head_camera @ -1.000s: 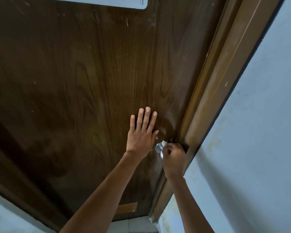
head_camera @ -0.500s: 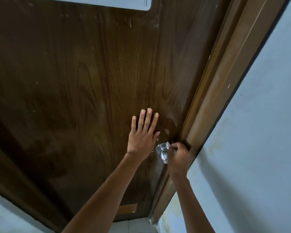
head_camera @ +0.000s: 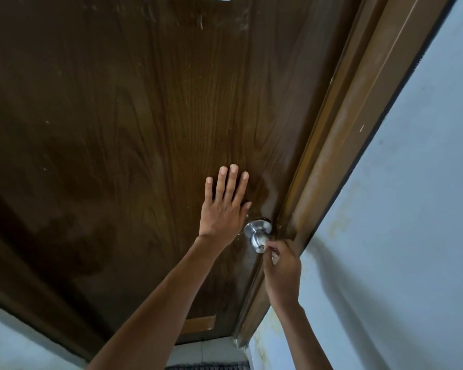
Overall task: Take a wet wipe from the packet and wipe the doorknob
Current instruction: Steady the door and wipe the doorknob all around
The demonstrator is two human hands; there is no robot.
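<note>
A round silver doorknob (head_camera: 257, 235) sticks out of the dark brown wooden door (head_camera: 145, 129) near its right edge. My left hand (head_camera: 223, 206) lies flat on the door just left of the knob, fingers spread and pointing up. My right hand (head_camera: 281, 268) is closed around a small white wet wipe (head_camera: 274, 256), of which only a scrap shows between the fingers. It touches the lower right side of the knob. The wipe packet is out of sight.
A lighter brown door frame (head_camera: 358, 129) runs diagonally right of the knob, with a pale blue wall (head_camera: 412, 222) beyond it. Pale floor tiles and a dark mat edge (head_camera: 206, 365) show at the bottom.
My right hand with the wipe has slid from the top of the knob down to its lower right, uncovering most of the knob. My left hand has stayed flat on the door.
</note>
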